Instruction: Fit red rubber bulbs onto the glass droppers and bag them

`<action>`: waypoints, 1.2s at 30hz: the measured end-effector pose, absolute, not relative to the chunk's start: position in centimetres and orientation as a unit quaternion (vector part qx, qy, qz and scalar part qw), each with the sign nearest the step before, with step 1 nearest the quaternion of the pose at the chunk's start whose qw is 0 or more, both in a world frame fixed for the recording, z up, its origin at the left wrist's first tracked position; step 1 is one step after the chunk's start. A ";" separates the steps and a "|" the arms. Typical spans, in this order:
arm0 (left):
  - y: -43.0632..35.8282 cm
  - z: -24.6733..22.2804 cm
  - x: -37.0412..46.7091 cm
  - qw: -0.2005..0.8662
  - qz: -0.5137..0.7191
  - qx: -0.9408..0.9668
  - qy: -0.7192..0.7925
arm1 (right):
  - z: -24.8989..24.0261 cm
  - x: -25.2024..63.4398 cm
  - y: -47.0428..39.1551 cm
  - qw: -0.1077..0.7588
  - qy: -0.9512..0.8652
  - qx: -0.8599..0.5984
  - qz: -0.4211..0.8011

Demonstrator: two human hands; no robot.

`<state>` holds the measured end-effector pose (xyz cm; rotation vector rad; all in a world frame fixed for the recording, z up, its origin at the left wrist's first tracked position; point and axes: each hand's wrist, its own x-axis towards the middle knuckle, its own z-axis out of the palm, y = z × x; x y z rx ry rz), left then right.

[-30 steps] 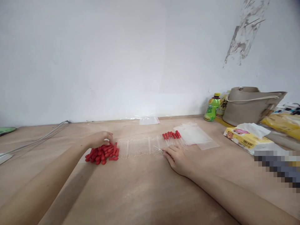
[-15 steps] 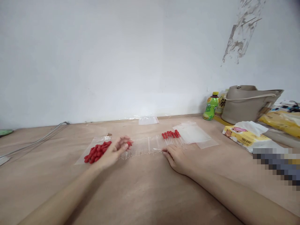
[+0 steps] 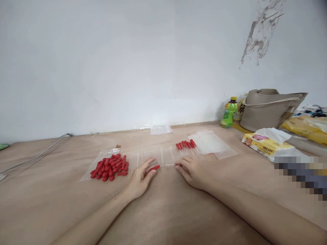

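Between the thumb and fingers of my left hand (image 3: 141,177) is a red rubber dropper bulb (image 3: 154,167), its narrow end pointing right. Facing it, my right hand (image 3: 190,172) pinches a clear glass tube (image 3: 170,165) that points left. A small gap separates bulb and tube. Behind my hands lies a row of loose glass tubes (image 3: 134,160). At the left, a pile of red bulbs (image 3: 108,166) rests on a clear plastic bag (image 3: 89,173). Several droppers with red bulbs fitted (image 3: 186,144) lie just beyond my right hand.
Clear plastic bags (image 3: 211,144) lie at the right, and another small bag (image 3: 160,130) is by the wall. A green bottle (image 3: 228,114), a beige bag (image 3: 270,114) and a yellow tissue pack (image 3: 267,144) stand farther right. A grey cable (image 3: 48,149) runs along the left.
My left hand has moved right, away from the pile, bringing the red bulb close to the glass tube. My right hand has stayed nearly in place, with its tube now lying more level.
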<state>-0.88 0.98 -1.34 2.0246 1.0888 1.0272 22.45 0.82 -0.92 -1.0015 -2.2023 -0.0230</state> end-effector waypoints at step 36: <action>-0.2 -0.2 0.2 0.261 0.292 0.828 0.400 | -0.3 22.3 0.6 0.281 -0.895 -0.343 0.052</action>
